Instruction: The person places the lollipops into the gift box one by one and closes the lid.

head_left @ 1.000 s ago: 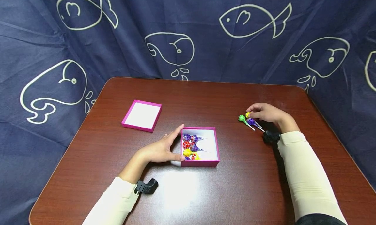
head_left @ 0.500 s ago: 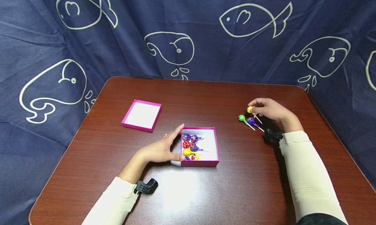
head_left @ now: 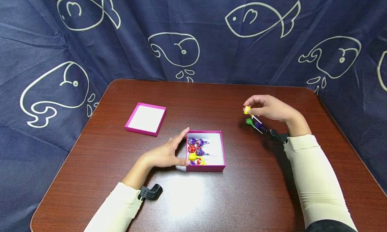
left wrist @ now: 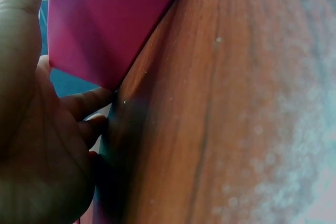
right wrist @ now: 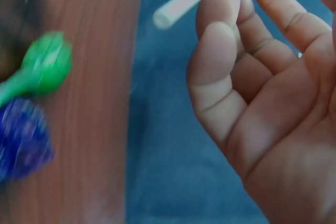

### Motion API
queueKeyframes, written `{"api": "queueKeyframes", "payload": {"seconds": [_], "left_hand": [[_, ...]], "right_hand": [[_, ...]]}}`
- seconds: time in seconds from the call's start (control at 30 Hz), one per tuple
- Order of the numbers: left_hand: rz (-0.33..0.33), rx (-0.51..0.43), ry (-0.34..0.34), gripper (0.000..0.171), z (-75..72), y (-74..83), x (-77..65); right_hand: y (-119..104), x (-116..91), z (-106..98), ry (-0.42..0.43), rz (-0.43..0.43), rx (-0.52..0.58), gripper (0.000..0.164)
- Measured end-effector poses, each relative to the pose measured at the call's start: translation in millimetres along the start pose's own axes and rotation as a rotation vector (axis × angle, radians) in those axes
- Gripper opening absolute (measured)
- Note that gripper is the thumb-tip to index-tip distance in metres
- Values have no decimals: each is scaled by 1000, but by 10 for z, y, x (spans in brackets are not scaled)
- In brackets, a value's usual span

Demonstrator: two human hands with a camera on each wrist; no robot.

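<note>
My right hand (head_left: 271, 108) pinches a yellow lollipop (head_left: 246, 110) by its wrapped head, the white stick pointing down to the right. Below it on the table lie a green lollipop (head_left: 249, 121) and a purple lollipop (head_left: 260, 125); both show blurred in the right wrist view. My left hand (head_left: 166, 154) rests at the left side of a pink box (head_left: 206, 168), thumb and fingers spread along its wall with fingertips at the corners. Inside the box, several purple, red and yellow lollipops (head_left: 192, 148) lie in its left part, heads to the left, partly hidden near the thumb.
A pink box lid (head_left: 145, 119), white inside, lies on the brown table (head_left: 242, 191) to the far left of the box. A dark blue curtain (head_left: 211, 57) with white fish and whale drawings hangs behind the table's back edge.
My right hand has lifted the yellow lollipop off the table and carried it left, above the green and purple ones. My left hand and the box have stayed put.
</note>
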State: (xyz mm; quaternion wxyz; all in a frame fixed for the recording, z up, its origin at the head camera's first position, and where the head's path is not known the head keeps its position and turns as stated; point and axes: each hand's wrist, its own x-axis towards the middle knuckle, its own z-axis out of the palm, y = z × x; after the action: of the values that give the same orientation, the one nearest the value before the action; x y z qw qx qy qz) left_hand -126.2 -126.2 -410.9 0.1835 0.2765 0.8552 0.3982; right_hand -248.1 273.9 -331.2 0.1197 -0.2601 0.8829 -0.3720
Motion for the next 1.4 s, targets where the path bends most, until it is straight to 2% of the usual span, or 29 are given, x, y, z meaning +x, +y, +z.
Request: {"api": "queueKeyframes", "payload": {"seconds": [0.17, 0.4, 0.73, 0.93, 1.2, 1.4], "left_hand": [[-5, 13, 4, 112, -6, -24, 6], [-13, 13, -5, 112, -4, -33, 6], [2, -3, 1, 111, -9, -13, 0], [-5, 8, -1, 111, -10, -9, 1], [-20, 12, -9, 111, -16, -13, -6], [-32, 3, -10, 111, -10, -28, -9]], "right_hand": [[-292, 53, 112, -72, -90, -29, 15], [-685, 89, 337, -204, -192, 52, 14], [-1157, 196, 540, -324, -388, -5, 17], [-1270, 280, 723, -414, -455, -55, 20], [-1306, 345, 1028, -512, -458, -166, 18], [-1264, 379, 1234, -589, -450, -183, 15]]}}
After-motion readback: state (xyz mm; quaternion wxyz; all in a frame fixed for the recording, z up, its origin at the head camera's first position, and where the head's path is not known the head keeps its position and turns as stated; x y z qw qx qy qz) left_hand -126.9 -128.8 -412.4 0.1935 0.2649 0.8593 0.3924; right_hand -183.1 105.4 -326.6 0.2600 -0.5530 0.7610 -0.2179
